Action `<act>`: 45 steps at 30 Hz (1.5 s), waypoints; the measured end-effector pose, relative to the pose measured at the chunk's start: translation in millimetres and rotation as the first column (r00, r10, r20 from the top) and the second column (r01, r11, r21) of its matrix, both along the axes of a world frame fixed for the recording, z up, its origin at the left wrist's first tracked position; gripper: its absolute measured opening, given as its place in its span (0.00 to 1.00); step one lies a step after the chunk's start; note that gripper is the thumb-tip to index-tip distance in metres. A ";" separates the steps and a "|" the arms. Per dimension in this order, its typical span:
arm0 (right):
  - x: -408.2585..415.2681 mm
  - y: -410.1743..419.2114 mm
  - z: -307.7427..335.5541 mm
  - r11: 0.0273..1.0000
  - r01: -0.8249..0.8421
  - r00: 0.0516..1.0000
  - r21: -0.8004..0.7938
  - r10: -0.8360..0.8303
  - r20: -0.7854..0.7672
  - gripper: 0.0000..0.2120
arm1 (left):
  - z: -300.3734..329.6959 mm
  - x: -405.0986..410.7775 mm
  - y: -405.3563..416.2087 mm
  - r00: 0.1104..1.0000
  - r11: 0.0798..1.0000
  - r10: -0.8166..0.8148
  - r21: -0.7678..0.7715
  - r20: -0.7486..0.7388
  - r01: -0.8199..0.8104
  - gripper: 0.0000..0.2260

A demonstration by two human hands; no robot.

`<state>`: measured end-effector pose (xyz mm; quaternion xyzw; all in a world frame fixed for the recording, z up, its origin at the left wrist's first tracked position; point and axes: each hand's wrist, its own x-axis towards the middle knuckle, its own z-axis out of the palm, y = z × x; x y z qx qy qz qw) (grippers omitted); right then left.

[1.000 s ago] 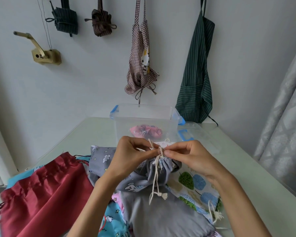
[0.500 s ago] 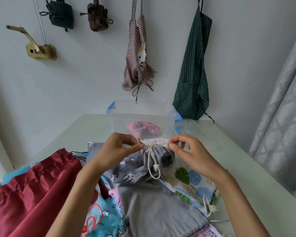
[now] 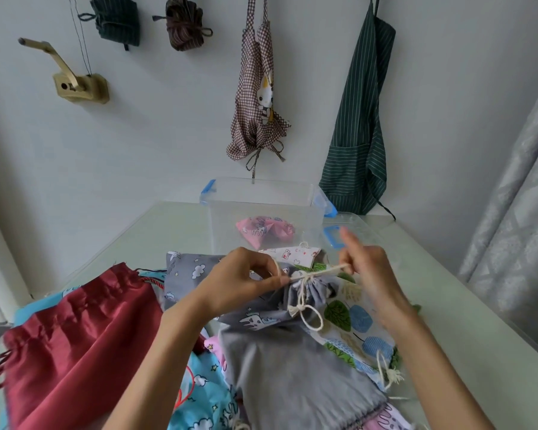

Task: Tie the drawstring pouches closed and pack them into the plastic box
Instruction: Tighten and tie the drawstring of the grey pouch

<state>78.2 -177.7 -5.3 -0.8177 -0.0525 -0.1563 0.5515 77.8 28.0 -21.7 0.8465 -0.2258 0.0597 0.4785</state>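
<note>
Pouches crowd the near table: we pinch the cream drawstring [image 3: 305,276] of the grey printed pouch [image 3: 280,301], left hand [image 3: 239,283] at the gathered neck, right hand [image 3: 370,271] pulling the cord sideways, forefinger raised. Behind it the clear plastic box [image 3: 263,209] holds one pink pouch [image 3: 263,229]. Bare table [image 3: 466,308] runs along our right edge, beside the curtain [image 3: 516,218].
</note>
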 end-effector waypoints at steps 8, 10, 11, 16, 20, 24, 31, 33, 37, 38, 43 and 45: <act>-0.8 -9.5 11.6 0.968 -0.073 0.990 0.242 0.099 -0.096 0.29 | 4.0 -3.9 -12.7 1.000 1.000 -0.010 0.009 0.021 0.010 0.09; 2.8 -16.9 2.6 0.985 0.039 0.999 -0.168 -0.042 -0.015 0.28 | 5.0 -2.6 -6.7 1.000 0.999 0.004 0.034 0.028 -0.005 0.09; 4.0 -19.0 -1.8 0.971 0.043 0.999 -0.234 -0.048 -0.013 0.27 | 4.7 -2.8 -4.7 0.999 0.998 0.025 0.056 0.036 -0.027 0.09; 3.6 -17.2 -4.4 0.888 -0.400 0.875 -0.228 0.296 -0.382 0.15 | 7.8 -1.1 10.8 0.968 0.948 0.241 0.195 0.074 -0.251 0.10; -2.5 -10.4 -1.3 0.733 -0.554 0.809 -0.394 0.362 -0.464 0.29 | 24.6 -0.5 46.4 0.956 0.775 0.293 0.579 0.027 -0.254 0.30; -16.5 9.3 -7.6 0.631 -0.526 0.841 -0.571 0.285 -0.460 0.42 | 18.3 9.5 73.7 0.917 0.447 0.388 0.889 -0.097 -0.095 0.53; -18.7 51.0 -18.2 0.535 -0.211 0.978 -0.818 0.119 -0.174 0.34 | 14.8 13.8 71.1 0.918 0.345 0.313 0.871 0.244 -0.349 0.28; -16.7 53.5 -6.3 0.674 -0.118 0.993 -0.729 0.088 -0.079 0.18 | 29.6 11.5 66.3 0.891 0.416 0.354 0.806 0.284 -0.422 0.19; 5.6 46.6 41.4 0.926 -0.036 0.998 -0.375 0.016 -0.056 0.08 | 84.9 11.9 63.5 0.813 0.572 0.485 0.586 0.323 -0.574 0.09; 12.4 45.2 54.5 0.962 -0.046 0.998 -0.270 0.030 -0.064 0.08 | 97.7 13.8 63.2 0.811 0.621 0.509 0.530 0.288 -0.577 0.08; 46.8 45.9 103.4 0.980 -0.098 0.989 0.173 0.115 -0.097 0.16 | 148.2 40.4 46.9 0.846 0.854 0.462 -0.126 -0.265 -0.505 0.06; 60.3 49.0 122.7 0.968 -0.082 0.996 0.238 0.090 -0.025 0.14 | 166.0 55.8 38.3 0.839 0.806 0.412 -0.289 -0.355 -0.517 0.07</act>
